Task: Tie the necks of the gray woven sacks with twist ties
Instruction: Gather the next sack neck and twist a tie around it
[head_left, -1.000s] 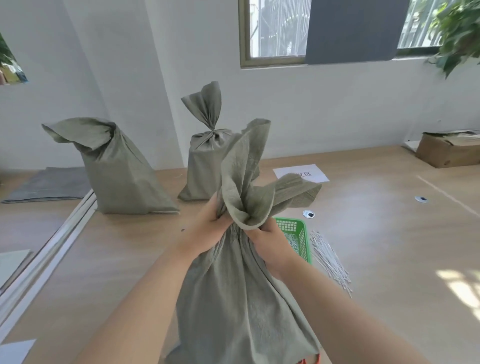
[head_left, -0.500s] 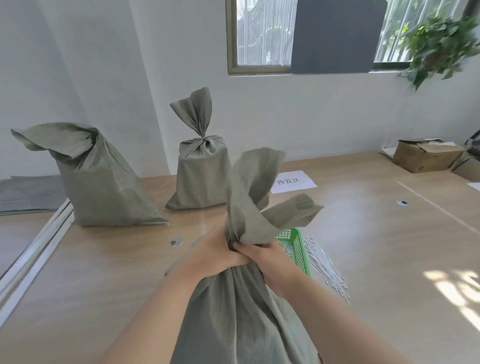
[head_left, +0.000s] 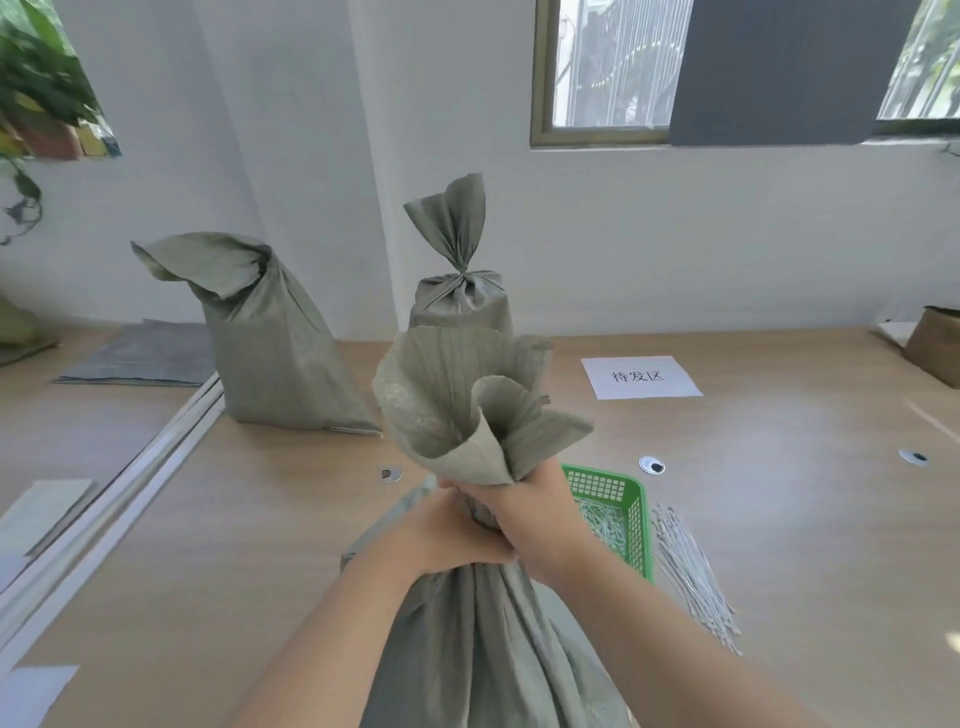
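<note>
Gray woven sack (head_left: 483, 644) neck gripped between left hand (head_left: 447, 535) and right hand (head_left: 524, 512).

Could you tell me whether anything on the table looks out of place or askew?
Yes: a bunch of white twist ties lies loose beside the green basket, and the far-left sack leans, its top flopped open.

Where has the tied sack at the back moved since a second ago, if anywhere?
No. The tied sack stands as before, behind and left of the paper sign; only the camera's view has shifted.
</note>
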